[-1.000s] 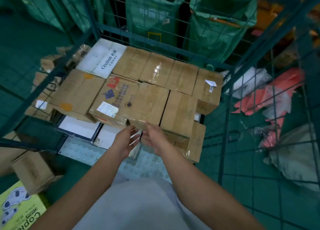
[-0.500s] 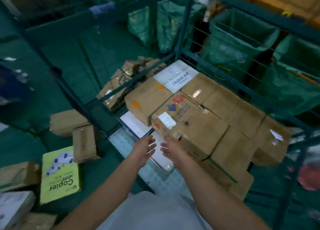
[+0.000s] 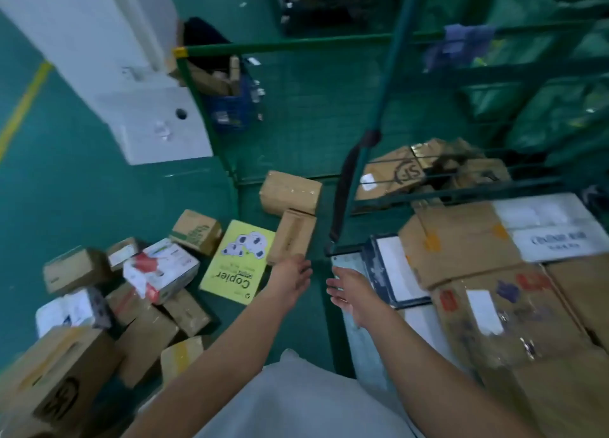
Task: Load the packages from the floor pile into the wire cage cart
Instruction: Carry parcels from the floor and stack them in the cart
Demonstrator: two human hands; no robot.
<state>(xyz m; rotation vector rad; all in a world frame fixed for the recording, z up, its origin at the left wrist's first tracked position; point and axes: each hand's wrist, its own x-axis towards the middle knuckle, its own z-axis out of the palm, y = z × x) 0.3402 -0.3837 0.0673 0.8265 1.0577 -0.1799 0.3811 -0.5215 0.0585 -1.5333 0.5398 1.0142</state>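
Observation:
Both hands are empty and held out over the green floor between the pile and the cart. My left hand (image 3: 291, 277) hangs with relaxed fingers just below a narrow brown box (image 3: 291, 236) and beside the yellow copier-paper package (image 3: 238, 261). My right hand (image 3: 351, 292) is spread near the front corner of the wire cage cart (image 3: 336, 249). The cart on the right holds several taped cardboard boxes (image 3: 461, 243) and a white labelled box (image 3: 557, 236). The floor pile (image 3: 145, 292) of brown and white parcels lies at the lower left.
A larger brown box (image 3: 290, 192) lies beyond the narrow one. A white pillar base (image 3: 148, 124) stands at the upper left, with another green cage frame (image 3: 211, 121) behind it. More boxes (image 3: 405, 170) sit outside the cart's far side. Green sacks (image 3: 543, 101) hang at the upper right.
My view has swung left from the cart toward the floor pile. Both hands have come off the boxes in the cart and now hover empty over the floor.

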